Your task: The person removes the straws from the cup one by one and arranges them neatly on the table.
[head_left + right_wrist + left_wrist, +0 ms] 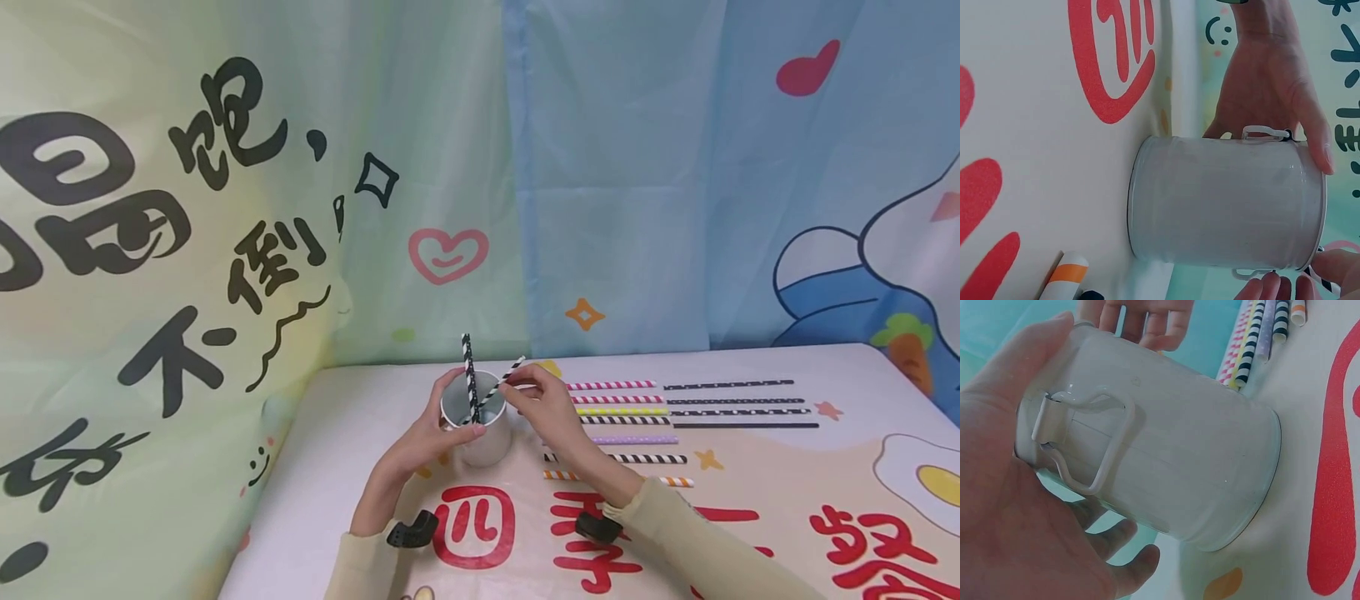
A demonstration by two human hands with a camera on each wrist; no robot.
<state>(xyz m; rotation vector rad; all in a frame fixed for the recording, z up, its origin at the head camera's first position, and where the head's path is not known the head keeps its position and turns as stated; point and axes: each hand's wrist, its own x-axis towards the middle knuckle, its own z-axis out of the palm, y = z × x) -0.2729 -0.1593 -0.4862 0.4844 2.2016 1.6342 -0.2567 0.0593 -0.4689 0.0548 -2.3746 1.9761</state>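
Observation:
A white metal bucket (486, 450) with small side handles (1110, 447) stands upright on the table. My left hand (417, 435) grips it around the rim, thumb at the near edge. A black straw with white marks (468, 360) leans upright inside, rising well above the rim. My right hand (551, 417) pinches a black-and-white striped straw (514, 367) near its upper part, its lower part slanting into the bucket. In the right wrist view only a bit of that straw (1322, 278) shows by the fingertips. The bucket's bottom is hidden.
Right of the bucket lie rows of paper straws: pink striped (615, 386), yellow (626, 412), purple (637, 440) and orange striped (675, 482), partly behind my right arm. Farther right is a column of several dark straws (735, 402). A printed curtain (622, 208) hangs behind the table.

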